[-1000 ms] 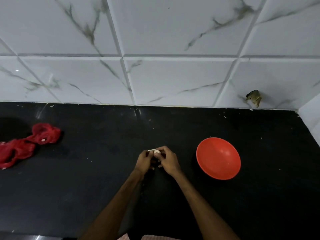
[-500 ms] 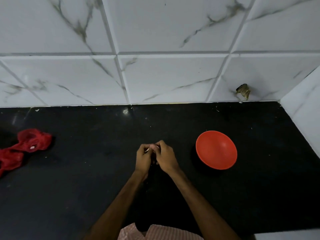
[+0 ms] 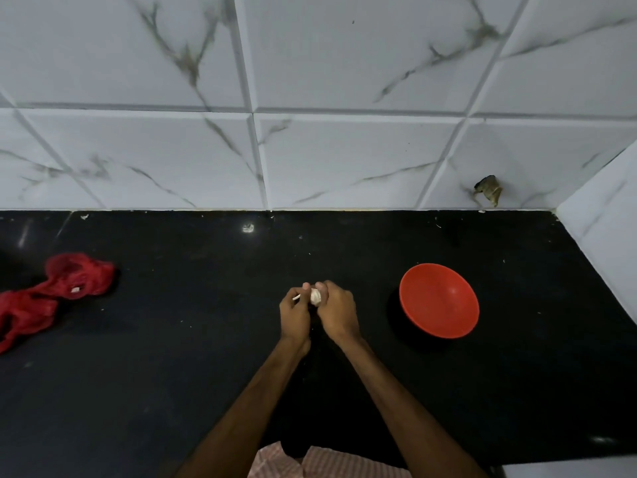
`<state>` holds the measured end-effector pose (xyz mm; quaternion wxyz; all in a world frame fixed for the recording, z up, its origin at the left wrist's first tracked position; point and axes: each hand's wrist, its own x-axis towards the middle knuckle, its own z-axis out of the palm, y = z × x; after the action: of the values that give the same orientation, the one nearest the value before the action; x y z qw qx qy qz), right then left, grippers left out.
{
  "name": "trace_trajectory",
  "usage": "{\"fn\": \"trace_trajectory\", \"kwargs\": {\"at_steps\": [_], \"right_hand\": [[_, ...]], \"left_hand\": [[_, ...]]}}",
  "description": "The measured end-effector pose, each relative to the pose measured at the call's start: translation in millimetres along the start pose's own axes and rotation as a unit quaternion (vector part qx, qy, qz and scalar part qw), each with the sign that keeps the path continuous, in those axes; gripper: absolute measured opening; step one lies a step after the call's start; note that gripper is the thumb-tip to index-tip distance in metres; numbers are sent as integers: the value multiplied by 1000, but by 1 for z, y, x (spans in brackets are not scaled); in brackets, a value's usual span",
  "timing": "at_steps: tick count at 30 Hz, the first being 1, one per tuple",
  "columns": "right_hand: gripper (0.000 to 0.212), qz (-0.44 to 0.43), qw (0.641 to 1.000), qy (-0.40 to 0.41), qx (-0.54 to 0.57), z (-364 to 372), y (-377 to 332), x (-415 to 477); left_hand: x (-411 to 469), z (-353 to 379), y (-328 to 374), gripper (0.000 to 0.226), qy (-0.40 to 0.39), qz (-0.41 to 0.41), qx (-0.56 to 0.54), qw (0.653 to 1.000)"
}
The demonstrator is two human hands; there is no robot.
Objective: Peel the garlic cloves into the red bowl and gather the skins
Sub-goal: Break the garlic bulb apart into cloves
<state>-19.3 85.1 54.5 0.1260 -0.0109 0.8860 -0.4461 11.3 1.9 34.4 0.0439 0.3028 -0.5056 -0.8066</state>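
While hands (image 3: pixel 319 310) grip garlic (image 3: pixel 315 296), cloth (image 3: pixel 51 291) left

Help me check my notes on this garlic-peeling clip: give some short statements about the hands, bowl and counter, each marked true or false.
1. Both hands hold the garlic together above the counter. True.
2. The red bowl sits beside the left hand. False: it sits beyond the right hand.
3. Peeled cloves fill the bowl. False: it looks empty.
4. A red mesh bag lies far left on the counter. True.
5. The bowl is upside down. False: it sits upright.
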Motion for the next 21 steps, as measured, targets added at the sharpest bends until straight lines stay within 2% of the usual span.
{"fn": "trace_trajectory", "kwargs": {"at_steps": [4,7,11,16,21], "right_hand": [[36,83,986,-31,144,2,3,7],[37,102,970,-74,206,-3,5,8],[35,91,975,-107,172,-6,4,8],[38,64,992,-78,70,4,1,15],[32,117,972,-75,187,5,-6,11]], "left_hand": [[4,-6,6,26,-27,-18,-22,999],[11,-11,8,29,-44,-16,-17,999],[14,-13,3,29,-34,-16,5,999],[16,-4,2,42,0,8,85,996],[8,5,-2,29,33,68,106,991]]}}
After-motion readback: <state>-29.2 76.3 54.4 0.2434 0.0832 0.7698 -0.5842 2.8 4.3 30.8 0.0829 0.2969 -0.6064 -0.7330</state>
